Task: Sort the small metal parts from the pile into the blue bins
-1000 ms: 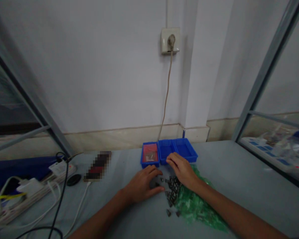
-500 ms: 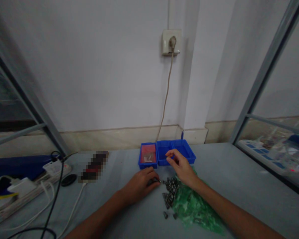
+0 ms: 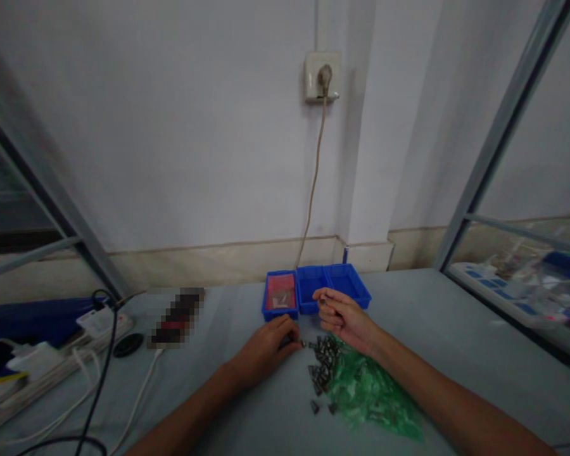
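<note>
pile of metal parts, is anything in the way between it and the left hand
Only something small: a loose metal part sits right by the left hand, just short of the pile. Nothing larger is visible in that gap; the green plastic bag lies on the pile's other side, to the right.

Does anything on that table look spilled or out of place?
Perhaps: dark parts lie loosely heaped on the table beside the green bag, with two strays nearer the viewer, so it resembles a spill. No damage shows.
</note>
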A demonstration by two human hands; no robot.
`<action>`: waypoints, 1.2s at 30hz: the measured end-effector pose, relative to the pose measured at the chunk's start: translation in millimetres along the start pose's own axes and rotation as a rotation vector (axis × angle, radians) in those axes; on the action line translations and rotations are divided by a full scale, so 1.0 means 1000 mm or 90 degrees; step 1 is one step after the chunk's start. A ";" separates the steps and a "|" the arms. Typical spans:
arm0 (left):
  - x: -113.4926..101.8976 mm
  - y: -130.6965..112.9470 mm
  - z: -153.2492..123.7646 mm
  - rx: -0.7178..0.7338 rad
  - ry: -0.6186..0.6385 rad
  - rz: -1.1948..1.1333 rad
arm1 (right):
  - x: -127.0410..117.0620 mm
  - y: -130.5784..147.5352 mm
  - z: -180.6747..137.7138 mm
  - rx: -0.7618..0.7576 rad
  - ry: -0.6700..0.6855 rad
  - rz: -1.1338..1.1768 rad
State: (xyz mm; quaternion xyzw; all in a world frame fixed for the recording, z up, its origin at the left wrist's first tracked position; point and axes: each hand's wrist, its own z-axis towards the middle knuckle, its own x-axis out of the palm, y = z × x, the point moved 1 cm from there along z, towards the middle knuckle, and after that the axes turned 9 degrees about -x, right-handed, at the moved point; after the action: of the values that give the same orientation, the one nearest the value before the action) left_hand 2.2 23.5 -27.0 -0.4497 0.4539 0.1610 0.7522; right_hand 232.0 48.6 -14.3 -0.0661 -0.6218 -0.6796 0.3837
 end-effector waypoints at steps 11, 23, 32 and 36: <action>0.002 0.001 0.001 0.029 -0.007 0.023 | 0.003 0.000 0.000 -0.063 -0.031 -0.211; -0.001 -0.001 0.000 0.032 -0.008 0.038 | 0.016 0.007 -0.011 -0.357 -0.030 -0.777; 0.000 0.000 0.000 0.028 -0.008 0.026 | 0.006 0.004 -0.002 -0.239 -0.035 -0.583; 0.000 0.000 0.001 0.022 -0.004 0.027 | 0.004 0.001 0.001 -0.134 -0.073 -0.369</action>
State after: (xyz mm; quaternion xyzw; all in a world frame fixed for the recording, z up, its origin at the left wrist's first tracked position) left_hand 2.8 23.9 -27.2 -0.4261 0.4635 0.1705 0.7580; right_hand 229.2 48.2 -10.9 0.0364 -0.5615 -0.8165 0.1292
